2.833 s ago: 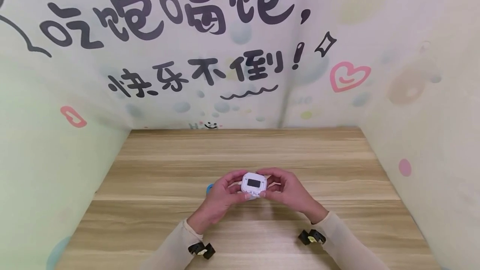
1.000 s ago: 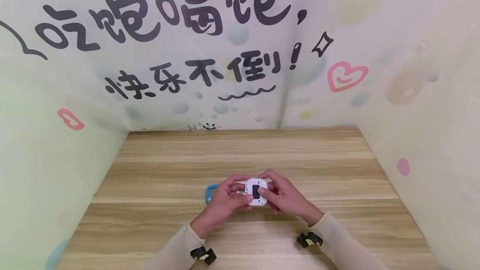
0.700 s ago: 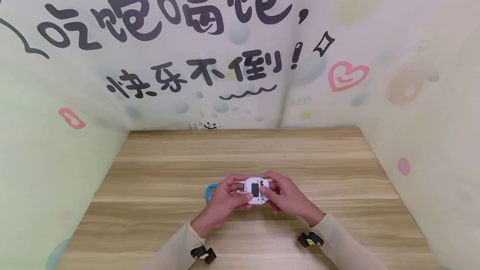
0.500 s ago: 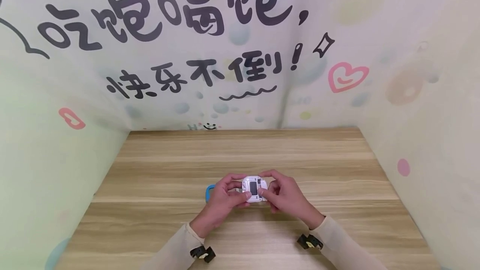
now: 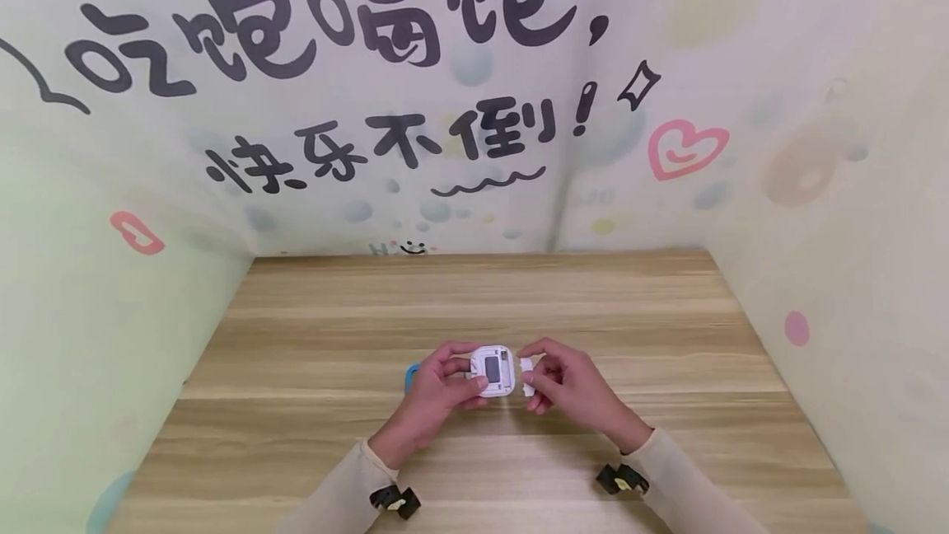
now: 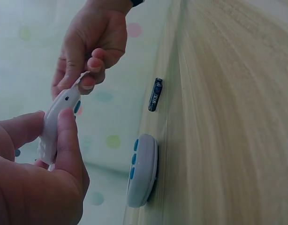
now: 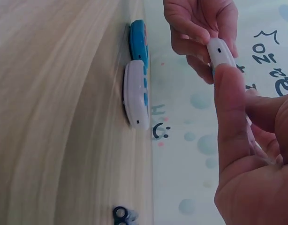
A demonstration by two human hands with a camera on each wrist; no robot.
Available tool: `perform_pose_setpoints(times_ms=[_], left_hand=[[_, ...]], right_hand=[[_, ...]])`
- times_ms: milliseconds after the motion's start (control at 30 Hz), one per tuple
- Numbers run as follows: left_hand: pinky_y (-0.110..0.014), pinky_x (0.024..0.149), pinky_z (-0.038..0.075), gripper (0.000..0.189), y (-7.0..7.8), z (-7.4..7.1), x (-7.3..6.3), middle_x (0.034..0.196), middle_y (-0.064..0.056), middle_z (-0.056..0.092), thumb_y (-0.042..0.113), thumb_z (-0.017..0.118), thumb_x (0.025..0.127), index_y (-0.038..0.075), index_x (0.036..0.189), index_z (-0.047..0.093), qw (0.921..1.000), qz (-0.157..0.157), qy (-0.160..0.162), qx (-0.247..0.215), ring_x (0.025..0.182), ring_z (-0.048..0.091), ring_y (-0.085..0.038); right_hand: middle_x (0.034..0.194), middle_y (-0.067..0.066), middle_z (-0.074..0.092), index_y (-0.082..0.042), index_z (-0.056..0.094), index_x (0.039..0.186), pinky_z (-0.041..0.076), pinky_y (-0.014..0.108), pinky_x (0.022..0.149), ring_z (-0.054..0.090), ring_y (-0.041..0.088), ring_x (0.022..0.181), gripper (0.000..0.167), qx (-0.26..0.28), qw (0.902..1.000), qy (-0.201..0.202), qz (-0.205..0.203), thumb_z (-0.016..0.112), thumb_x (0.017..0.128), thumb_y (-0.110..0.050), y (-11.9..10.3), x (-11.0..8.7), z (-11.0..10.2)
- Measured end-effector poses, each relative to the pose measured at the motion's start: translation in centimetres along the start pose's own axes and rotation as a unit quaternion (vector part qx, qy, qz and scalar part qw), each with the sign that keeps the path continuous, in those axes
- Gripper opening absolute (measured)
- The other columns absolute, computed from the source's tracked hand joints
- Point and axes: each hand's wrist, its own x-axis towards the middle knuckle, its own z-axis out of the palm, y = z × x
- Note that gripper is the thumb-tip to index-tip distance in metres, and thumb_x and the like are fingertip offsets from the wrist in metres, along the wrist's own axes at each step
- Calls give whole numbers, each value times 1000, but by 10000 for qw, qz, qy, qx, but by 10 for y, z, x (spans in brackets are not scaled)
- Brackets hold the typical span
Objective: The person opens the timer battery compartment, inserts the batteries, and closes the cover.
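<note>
My left hand holds a white digital timer by its left side, back face up. A dark rectangle sits on that back, and an uncovered battery slot shows near the right edge. In the left wrist view, the timer stands between thumb and fingers, with a bit of blue button showing. Just to the right, my right hand pinches a small white battery cover, apart from the timer in the head view. The right wrist view shows the timer's end beyond the right fingers.
On the wooden table, another white timer with blue buttons lies near a dark battery. A blue timer lies beside the white one. Two round ends, apparently batteries, show low in the right wrist view. Printed walls enclose the table.
The right thumb pressed on the timer's back and slid the battery cover off to the right. The cover is now in the right hand, and the timer has shifted slightly left.
</note>
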Motion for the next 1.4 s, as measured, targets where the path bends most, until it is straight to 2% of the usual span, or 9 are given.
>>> perform_pose_setpoints(times_ms=[167, 300, 533, 767, 867, 1100, 1300, 1400], left_hand=[[-36, 80, 70, 59, -1, -5, 0, 110, -7, 71, -7, 76, 90, 0, 144, 53, 10000, -4, 54, -32, 90, 76, -18], [-35, 80, 70, 60, 1, -7, -2, 111, -8, 70, -7, 76, 90, -2, 145, 51, 10000, -4, 73, -3, 89, 75, -18], [-38, 82, 70, 61, 2, -9, -3, 112, -9, 69, -8, 76, 90, -2, 145, 51, 10000, -15, 17, 46, 90, 76, -18], [-39, 83, 70, 60, 6, -11, -6, 111, -9, 68, -8, 75, 90, -2, 146, 52, 9999, -45, 38, 106, 90, 74, -19], [-37, 82, 70, 60, 6, -12, -8, 111, -10, 68, -8, 74, 91, -3, 146, 50, 9999, -73, 2, 134, 91, 73, -19], [-35, 81, 70, 60, 5, -16, -10, 111, -8, 68, -8, 73, 92, -5, 147, 48, 9999, -102, -11, 93, 92, 74, -18], [-33, 80, 69, 61, 5, -15, -10, 111, -6, 68, -8, 73, 92, -5, 148, 47, 9999, -120, -78, 77, 93, 73, -18], [-32, 80, 69, 61, 6, -15, -10, 112, -6, 68, -7, 73, 93, -5, 148, 47, 9998, -129, -112, 93, 93, 73, -18]], right_hand=[[92, 20, 65, 2, 61, 133, 69, 47, 63, 76, 29, 69, 30, -63, 9993, -219, 286, 64, 104, -2, 5, -5, -7], [88, 19, 69, 3, 61, 132, 69, 46, 63, 76, 35, 70, 30, -183, 9983, -374, 398, 66, 103, -4, 12, -5, -10], [83, 10, 72, 0, 63, 123, 68, 34, 62, 74, 22, 69, 23, -678, 9947, -672, 377, 69, 100, -1, 20, -7, -12], [80, 0, 72, -14, 69, 113, 63, 25, 61, 71, 13, 69, 18, -1432, 9825, -1126, 376, 71, 99, -2, 26, -14, -8], [79, -5, 69, -18, 71, 110, 57, 21, 61, 65, 7, 69, 18, -1860, 9749, -1169, 372, 73, 98, -4, 26, -16, -5], [74, -12, 60, -15, 75, 105, 49, 19, 58, 53, 0, 66, 17, -2526, 9604, -1157, 226, 80, 92, -6, 27, -18, -2], [74, -14, 59, -14, 76, 108, 49, 18, 59, 52, -1, 66, 18, -2743, 9545, -1143, 234, 81, 92, -9, 31, -17, -2], [76, -14, 62, -12, 76, 111, 50, 19, 60, 54, 0, 67, 19, -2664, 9572, -1093, 285, 80, 92, -8, 30, -17, -3]])
